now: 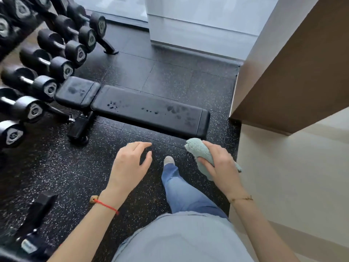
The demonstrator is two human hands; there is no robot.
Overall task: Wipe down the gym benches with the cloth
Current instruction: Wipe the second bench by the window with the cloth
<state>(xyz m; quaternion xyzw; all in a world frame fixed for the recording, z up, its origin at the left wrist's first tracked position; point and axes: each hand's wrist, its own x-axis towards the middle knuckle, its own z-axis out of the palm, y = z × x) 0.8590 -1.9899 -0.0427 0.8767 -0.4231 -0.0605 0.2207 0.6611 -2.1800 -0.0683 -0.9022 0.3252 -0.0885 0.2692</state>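
Observation:
A black padded gym bench (143, 108) lies across the floor ahead of me, with dark smudges and spots on its long pad and on the short seat pad at its left end. My right hand (221, 165) grips a bunched pale green cloth (198, 150) in the air just in front of the bench's right end. My left hand (130, 163) hovers over the floor with fingers loosely curled and holds nothing. Both hands are short of the bench and do not touch it.
A rack of black dumbbells (47, 59) fills the left side, close to the bench's seat end. A beige wall and brown ledge (294, 76) stand on the right. More dumbbells (32, 229) lie at the lower left. My leg and shoe (169, 160) are on the speckled rubber floor.

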